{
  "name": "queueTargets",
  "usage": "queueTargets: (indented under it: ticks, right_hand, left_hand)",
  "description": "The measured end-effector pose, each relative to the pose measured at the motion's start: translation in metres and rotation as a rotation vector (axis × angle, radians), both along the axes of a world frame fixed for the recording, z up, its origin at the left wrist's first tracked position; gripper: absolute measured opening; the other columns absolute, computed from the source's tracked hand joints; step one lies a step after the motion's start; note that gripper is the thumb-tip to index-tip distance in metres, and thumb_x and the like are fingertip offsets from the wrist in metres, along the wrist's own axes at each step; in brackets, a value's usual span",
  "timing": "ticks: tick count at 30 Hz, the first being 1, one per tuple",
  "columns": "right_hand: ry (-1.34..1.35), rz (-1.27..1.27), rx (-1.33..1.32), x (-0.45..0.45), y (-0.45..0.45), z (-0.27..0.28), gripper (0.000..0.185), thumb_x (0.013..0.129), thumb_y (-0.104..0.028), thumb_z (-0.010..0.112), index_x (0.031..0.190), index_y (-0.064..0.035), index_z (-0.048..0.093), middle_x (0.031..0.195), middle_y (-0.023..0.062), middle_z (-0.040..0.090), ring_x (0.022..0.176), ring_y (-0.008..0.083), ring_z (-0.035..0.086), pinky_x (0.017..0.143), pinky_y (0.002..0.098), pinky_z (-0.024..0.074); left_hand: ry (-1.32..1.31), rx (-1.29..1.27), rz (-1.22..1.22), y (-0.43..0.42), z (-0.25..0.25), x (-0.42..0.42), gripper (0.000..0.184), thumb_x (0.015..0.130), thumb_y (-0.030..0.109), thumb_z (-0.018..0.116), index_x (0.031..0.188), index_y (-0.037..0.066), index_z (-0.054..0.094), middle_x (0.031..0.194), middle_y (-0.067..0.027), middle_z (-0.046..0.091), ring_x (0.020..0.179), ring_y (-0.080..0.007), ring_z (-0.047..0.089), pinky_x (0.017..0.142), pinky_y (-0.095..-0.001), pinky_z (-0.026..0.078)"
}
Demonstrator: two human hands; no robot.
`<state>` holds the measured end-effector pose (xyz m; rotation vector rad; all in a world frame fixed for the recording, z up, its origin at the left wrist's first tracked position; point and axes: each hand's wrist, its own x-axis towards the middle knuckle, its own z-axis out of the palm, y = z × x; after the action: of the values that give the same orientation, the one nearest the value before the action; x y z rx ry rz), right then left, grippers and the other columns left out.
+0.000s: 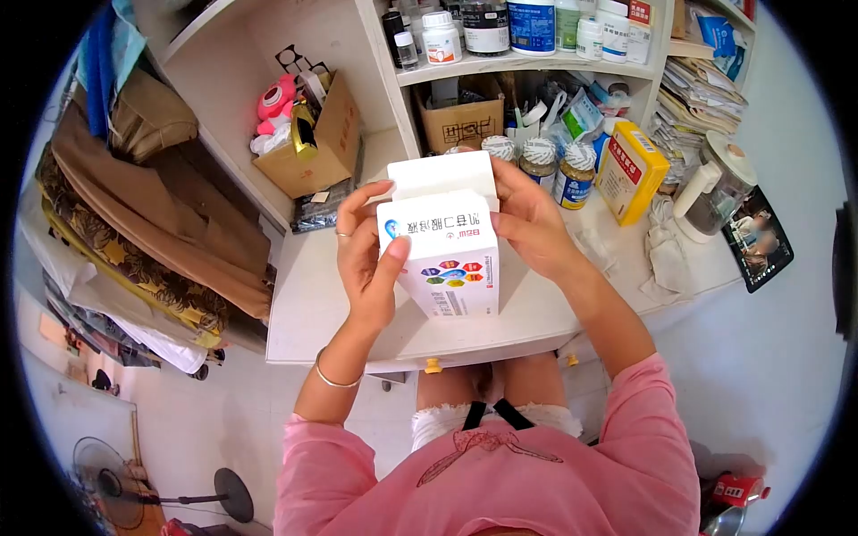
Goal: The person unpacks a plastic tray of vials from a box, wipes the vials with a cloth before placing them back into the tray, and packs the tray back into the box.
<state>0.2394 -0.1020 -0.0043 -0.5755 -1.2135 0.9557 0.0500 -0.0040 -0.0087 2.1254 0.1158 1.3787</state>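
A white carton with coloured hexagon shapes and printed characters stands on the white desk, its top flap raised at the far side. My left hand holds the carton's left side, thumb on the front face near the top edge and fingers behind. On the right side, my right hand grips the carton near its upper corner, with the thumb against the side and the fingers by the raised flap. The inside of the carton is hidden from view.
Behind the carton stand lidded jars and a yellow box. A glass kettle and a tablet are at the right. A cardboard box sits at the back left. Shelves hold bottles. Clothes hang at left.
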Motion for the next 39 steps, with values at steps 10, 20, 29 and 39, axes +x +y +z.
queueTargets:
  ticks: [10, 20, 29, 39]
  right_hand:
    - [-0.305, -0.219, 0.303, -0.009, 0.004, -0.003, 0.031, 0.087, -0.018, 0.060, 0.114, -0.0038, 0.062, 0.124, 0.0112, 0.053, 0.116, 0.0210, 0.050, 0.100, 0.0340, 0.0366]
    - [-0.695, -0.462, 0.415, -0.003, -0.013, 0.003, 0.027, 0.077, -0.012, 0.071, 0.104, -0.0070, 0.070, 0.117, 0.0110, 0.057, 0.109, 0.0237, 0.054, 0.093, 0.0348, 0.0426]
    - [-0.227, -0.327, 0.144, -0.015, -0.012, 0.006, 0.038, 0.091, -0.021, 0.053, 0.124, -0.0016, 0.056, 0.116, 0.0109, 0.059, 0.109, 0.0194, 0.055, 0.094, 0.0315, 0.0424]
    - [-0.452, -0.378, 0.299, -0.009, -0.010, 0.000, 0.045, 0.096, -0.037, 0.047, 0.100, 0.0027, 0.066, 0.116, 0.0161, 0.059, 0.106, 0.0225, 0.056, 0.089, 0.0320, 0.0433]
  left_hand:
    - [-0.122, -0.444, -0.352, -0.004, 0.004, 0.013, 0.019, 0.080, 0.000, 0.048, 0.098, 0.002, 0.056, 0.113, -0.0131, 0.057, 0.106, -0.0197, 0.050, 0.097, -0.0306, 0.035]
    - [-0.108, -0.099, -0.405, 0.010, -0.006, 0.009, 0.017, 0.088, 0.018, 0.058, 0.095, 0.003, 0.059, 0.116, -0.0165, 0.058, 0.120, -0.0289, 0.048, 0.100, -0.0381, 0.036]
    - [-0.172, -0.294, -0.199, -0.013, -0.005, 0.010, 0.065, 0.075, 0.018, 0.077, 0.127, 0.004, 0.039, 0.139, -0.0173, 0.034, 0.129, -0.0329, 0.042, 0.101, -0.0416, 0.042]
    - [-0.324, 0.092, -0.076, 0.007, -0.013, 0.012, 0.045, 0.081, 0.015, 0.071, 0.114, 0.003, 0.044, 0.117, -0.0145, 0.048, 0.116, -0.0252, 0.050, 0.100, -0.0402, 0.042]
